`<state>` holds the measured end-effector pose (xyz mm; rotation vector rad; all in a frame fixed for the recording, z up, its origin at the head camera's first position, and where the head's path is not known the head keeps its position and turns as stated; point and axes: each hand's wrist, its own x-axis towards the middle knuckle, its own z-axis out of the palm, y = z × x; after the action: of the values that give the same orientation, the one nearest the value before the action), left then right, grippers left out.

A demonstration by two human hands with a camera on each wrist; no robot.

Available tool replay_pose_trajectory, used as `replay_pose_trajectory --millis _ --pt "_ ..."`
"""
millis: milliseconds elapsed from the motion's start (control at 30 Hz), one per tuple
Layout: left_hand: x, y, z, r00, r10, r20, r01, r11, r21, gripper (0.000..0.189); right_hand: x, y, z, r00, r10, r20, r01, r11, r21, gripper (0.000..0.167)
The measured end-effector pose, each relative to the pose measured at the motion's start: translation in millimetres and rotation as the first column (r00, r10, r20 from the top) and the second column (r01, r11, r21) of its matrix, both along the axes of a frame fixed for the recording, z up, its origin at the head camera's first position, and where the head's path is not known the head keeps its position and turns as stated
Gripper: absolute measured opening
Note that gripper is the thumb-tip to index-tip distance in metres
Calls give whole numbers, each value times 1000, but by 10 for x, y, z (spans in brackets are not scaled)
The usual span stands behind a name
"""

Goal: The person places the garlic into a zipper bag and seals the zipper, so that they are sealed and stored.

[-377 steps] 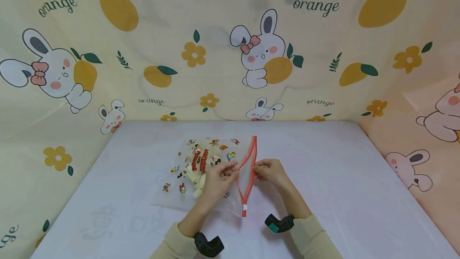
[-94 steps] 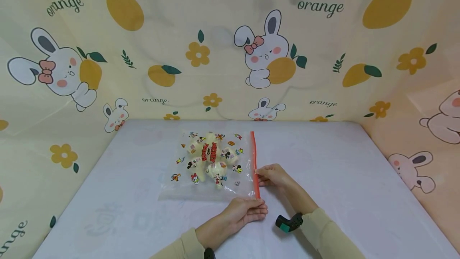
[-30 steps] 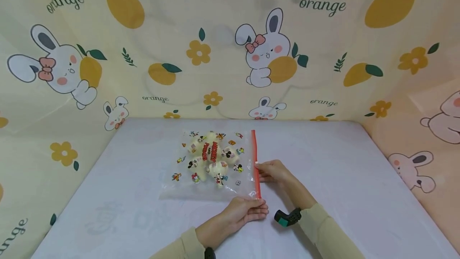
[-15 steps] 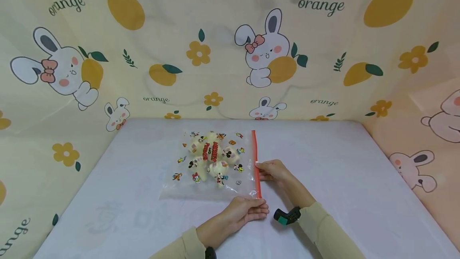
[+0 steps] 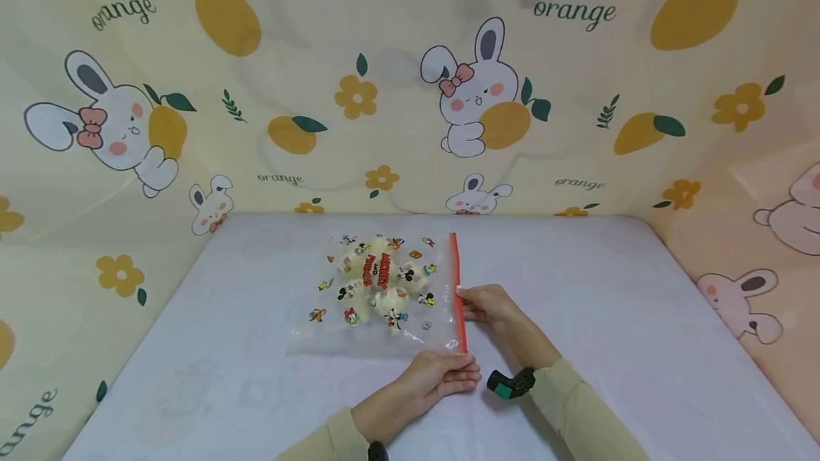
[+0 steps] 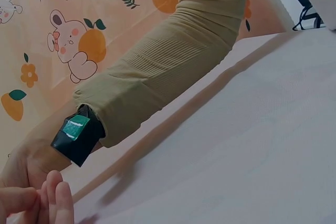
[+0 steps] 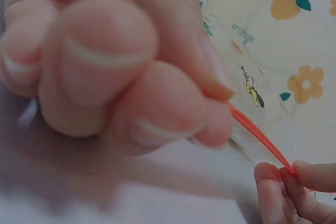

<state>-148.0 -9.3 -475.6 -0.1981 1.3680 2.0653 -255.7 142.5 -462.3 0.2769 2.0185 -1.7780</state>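
A clear zip bag (image 5: pixel 416 336) with cartoon prints lies flat on the table, a pale yellow, lumpy item (image 5: pixel 389 299) inside it. What that item is cannot be made out through the prints. Along the bag's right edge runs a red zip strip (image 5: pixel 455 258). My left hand (image 5: pixel 430 381) pinches the strip's near end between thumb and fingers. Farther up, my right hand (image 5: pixel 493 306) pinches the strip beside a small white piece, probably the slider. The right wrist view shows the red strip (image 7: pixel 260 134) stretched between both hands; in the left wrist view the bag is out of sight.
The table (image 5: pixel 596 304) has a white cover. Behind it hangs a cream cloth (image 5: pixel 384 34) printed with rabbits and oranges. A black wrist camera (image 5: pixel 511 383) with a green patch sits on the right wrist.
The bag's mouth, gaping 12.6 seconds ago, now lies closed. My left hand has moved to the strip's near end. Since 3.1 seconds ago my right hand has shifted slightly up the strip.
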Motion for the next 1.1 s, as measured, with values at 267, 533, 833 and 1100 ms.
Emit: replay_pose_trajectory --millis 267,533,833,1100 --pt "-4 6 -9 1000 -9 16 9 1000 -5 28 -13 4 -1 1000 -16 7 16 1000 22 41" --pt "-28 2 -10 1000 -18 16 18 1000 7 28 -83 -14 -12 999 -47 16 46 999 29 40" --pt "-17 -8 -9 1000 -24 4 24 1000 5 29 -107 -19 0 999 -42 14 41 999 24 42" --pt "-15 -3 2 1000 -18 -3 18 1000 10 31 -149 -27 -2 998 -59 9 59 998 13 41"
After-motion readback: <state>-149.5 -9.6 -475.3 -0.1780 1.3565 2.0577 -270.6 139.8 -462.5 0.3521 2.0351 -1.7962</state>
